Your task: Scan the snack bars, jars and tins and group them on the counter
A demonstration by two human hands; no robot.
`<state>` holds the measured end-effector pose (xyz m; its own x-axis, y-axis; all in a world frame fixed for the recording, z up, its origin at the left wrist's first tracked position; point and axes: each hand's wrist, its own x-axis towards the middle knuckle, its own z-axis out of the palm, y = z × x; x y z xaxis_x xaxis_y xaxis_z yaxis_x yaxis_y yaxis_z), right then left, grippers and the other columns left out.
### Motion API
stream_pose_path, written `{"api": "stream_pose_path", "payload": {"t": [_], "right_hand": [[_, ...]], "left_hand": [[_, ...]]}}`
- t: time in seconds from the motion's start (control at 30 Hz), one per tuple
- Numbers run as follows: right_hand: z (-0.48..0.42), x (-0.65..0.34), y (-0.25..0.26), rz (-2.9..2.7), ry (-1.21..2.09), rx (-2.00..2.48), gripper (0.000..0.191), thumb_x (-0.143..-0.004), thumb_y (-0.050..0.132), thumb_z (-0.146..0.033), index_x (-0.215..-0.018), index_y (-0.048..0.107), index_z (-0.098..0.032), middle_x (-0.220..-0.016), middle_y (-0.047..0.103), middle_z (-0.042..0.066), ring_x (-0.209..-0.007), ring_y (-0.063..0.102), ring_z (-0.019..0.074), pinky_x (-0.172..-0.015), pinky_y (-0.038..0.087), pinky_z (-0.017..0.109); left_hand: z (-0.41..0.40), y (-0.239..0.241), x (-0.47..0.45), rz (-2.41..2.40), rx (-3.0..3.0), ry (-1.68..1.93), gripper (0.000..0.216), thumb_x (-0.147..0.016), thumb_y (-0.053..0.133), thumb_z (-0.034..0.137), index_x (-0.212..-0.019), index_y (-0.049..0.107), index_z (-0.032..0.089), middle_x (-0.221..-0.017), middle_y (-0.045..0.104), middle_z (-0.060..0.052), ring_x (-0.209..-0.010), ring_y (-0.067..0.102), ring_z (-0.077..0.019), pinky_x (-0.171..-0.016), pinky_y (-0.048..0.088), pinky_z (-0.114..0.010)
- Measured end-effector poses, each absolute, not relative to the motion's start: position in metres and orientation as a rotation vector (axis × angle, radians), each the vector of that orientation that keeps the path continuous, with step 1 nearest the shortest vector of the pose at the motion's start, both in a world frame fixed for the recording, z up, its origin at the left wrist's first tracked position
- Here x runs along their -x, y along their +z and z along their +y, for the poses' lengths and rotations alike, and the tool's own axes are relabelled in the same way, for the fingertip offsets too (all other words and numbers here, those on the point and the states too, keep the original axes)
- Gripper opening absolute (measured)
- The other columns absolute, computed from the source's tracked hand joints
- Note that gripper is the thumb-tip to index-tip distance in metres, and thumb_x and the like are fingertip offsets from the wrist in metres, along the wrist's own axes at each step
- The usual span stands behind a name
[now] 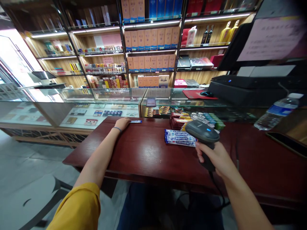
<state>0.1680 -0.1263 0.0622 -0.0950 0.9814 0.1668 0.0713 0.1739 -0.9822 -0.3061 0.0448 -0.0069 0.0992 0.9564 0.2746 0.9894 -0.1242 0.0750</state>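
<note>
My right hand (pixel 213 156) is wrapped round the handle of a black barcode scanner (pixel 201 131), held above the table with its cable hanging down. A small blue light glows on top of the scanner. At the table's far edge, my left hand (pixel 122 123) has its fingers on one end of a blue-and-white snack packet (pixel 136 121); the fingertips are partly hidden. Several similar snack packets (pixel 179 138) lie in a stack just left of the scanner. Behind them are red-and-yellow packets (pixel 178 120) and several small clear and green-topped containers (pixel 207 118).
The dark red table (pixel 144 153) meets a glass display counter (pixel 107 95). At the right are a water bottle (pixel 275 111), a phone (pixel 287 143) and a monitor (pixel 232 48). A grey chair (pixel 31 198) stands at the lower left. Shelves of boxes (pixel 151 38) line the back.
</note>
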Motion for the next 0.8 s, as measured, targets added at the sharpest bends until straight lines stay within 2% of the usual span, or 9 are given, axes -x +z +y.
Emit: {"api": "stream_pose_path", "payload": {"t": [0.3, 0.6, 0.8], "right_hand": [[-0.136, -0.175, 0.067, -1.419, 1.108, 1.062, 0.035, -0.081, 0.077, -0.042, -0.063, 0.057, -0.020, -0.053, 0.055, -0.003, -0.039, 0.050, 0.0105, -0.042, 0.039, 0.024], [-0.142, -0.181, 0.062, -1.435, 1.097, 1.024, 0.034, -0.082, 0.076, -0.042, -0.067, 0.055, -0.021, -0.053, 0.055, -0.005, -0.039, 0.050, 0.0104, -0.041, 0.038, 0.024], [-0.148, -0.187, 0.059, -1.445, 1.106, 1.025, 0.034, -0.083, 0.076, -0.044, -0.071, 0.054, -0.021, -0.052, 0.056, -0.005, -0.038, 0.050, 0.0103, -0.042, 0.039, 0.024]], "left_hand": [[0.019, 0.006, 0.280, -2.076, 2.166, -0.392, 0.034, -0.098, 0.044, 0.035, -0.100, 0.075, 0.021, -0.108, 0.075, -0.014, -0.098, 0.070, -0.0274, -0.084, 0.051, -0.032], [0.003, 0.053, 0.219, -2.162, 2.417, -0.901, 0.043, -0.089, 0.050, 0.047, -0.094, 0.080, 0.016, -0.083, 0.076, -0.005, -0.077, 0.066, -0.0213, -0.066, 0.045, -0.026], [-0.009, 0.076, 0.173, -2.033, 2.600, -1.121, 0.052, -0.084, 0.054, 0.058, -0.096, 0.080, 0.014, -0.077, 0.073, -0.003, -0.068, 0.060, -0.0171, -0.058, 0.039, -0.024]]}}
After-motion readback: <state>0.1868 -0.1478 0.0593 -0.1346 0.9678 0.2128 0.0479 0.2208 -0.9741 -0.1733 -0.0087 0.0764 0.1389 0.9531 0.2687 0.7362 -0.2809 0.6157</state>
